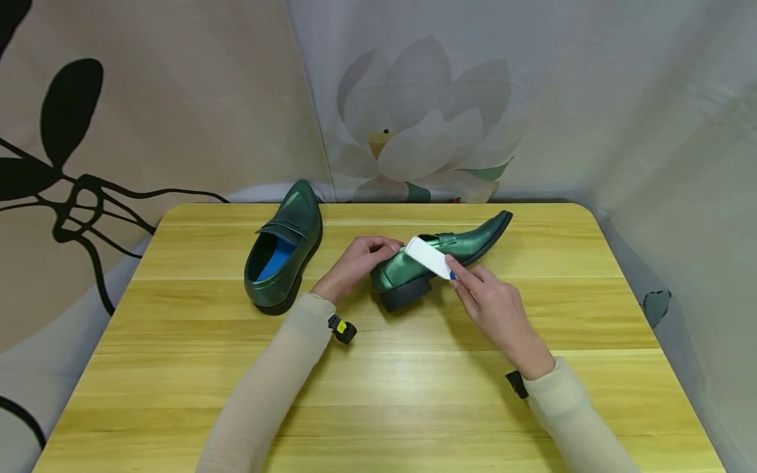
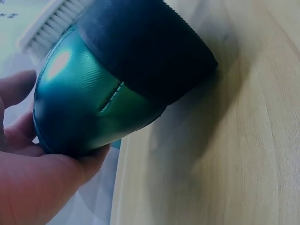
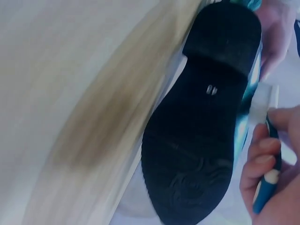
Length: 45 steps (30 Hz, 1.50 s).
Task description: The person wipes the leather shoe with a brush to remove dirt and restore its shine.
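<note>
A green metallic loafer (image 1: 473,245) with a black sole (image 3: 197,126) is tipped up over the table, its toe pointing right and away. My left hand (image 1: 359,264) grips it by the heel end, thumb and fingers about the back rim in the left wrist view. My right hand (image 1: 493,305) holds a brush by its blue handle (image 3: 267,190). The white brush head (image 1: 428,257) lies against the shoe's upper near the opening. In the left wrist view its white bristles (image 2: 58,26) face the shoe, partly hidden behind the heel.
The matching green loafer (image 1: 290,246), with a blue insole (image 1: 275,259), stands upright on the left of the wooden table (image 1: 378,407). A printed cloth (image 1: 236,98) hangs behind the table's far edge. Black wrist devices (image 1: 342,328) sit at both cuffs.
</note>
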Tool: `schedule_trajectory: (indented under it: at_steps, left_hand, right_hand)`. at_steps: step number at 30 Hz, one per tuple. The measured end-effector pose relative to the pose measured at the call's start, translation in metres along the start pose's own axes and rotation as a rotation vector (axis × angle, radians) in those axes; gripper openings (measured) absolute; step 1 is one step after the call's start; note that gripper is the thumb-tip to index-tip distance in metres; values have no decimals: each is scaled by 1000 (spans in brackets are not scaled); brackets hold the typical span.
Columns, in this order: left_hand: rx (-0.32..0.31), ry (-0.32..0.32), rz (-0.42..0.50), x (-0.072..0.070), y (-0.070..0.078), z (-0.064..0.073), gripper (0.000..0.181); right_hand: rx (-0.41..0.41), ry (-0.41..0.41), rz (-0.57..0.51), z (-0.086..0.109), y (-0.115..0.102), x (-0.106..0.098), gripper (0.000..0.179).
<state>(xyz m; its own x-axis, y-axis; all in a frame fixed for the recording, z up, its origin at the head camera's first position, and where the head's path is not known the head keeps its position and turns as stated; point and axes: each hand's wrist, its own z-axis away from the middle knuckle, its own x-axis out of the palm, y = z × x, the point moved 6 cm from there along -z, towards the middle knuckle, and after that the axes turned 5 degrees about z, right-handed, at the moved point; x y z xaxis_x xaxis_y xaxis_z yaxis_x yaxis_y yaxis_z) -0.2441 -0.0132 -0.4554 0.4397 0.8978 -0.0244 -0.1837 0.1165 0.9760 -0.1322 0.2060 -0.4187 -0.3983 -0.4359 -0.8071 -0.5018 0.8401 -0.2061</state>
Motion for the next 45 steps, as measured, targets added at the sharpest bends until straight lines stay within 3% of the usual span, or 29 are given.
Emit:
schedule_trajectory:
  at_steps: [5, 12, 17, 22, 27, 38, 42, 45]
  left_hand:
    - [42, 19, -100, 1, 2, 2, 30]
    - [116, 28, -221, 3, 5, 1, 26]
    - [148, 26, -227, 5, 8, 2, 27]
    - [119, 42, -214, 5, 7, 1, 30]
    - [106, 11, -220, 4, 10, 4, 30]
    - [142, -47, -244, -16, 15, 20, 27]
    - [165, -82, -345, -14, 18, 20, 29]
    - [199, -111, -498, -6, 20, 17, 35]
  right_hand:
    - [73, 42, 13, 2, 8, -4, 52]
    - [15, -19, -60, 4, -8, 6, 57]
    - [25, -38, -79, 4, -10, 7, 56]
    - [63, -18, -84, 5, -2, 3, 54]
    - [92, 9, -68, 7, 8, -3, 52]
    - [199, 58, -45, 10, 38, -16, 47]
    - [208, 53, -52, 8, 41, -15, 46]
    - [211, 52, -57, 8, 40, -13, 46]
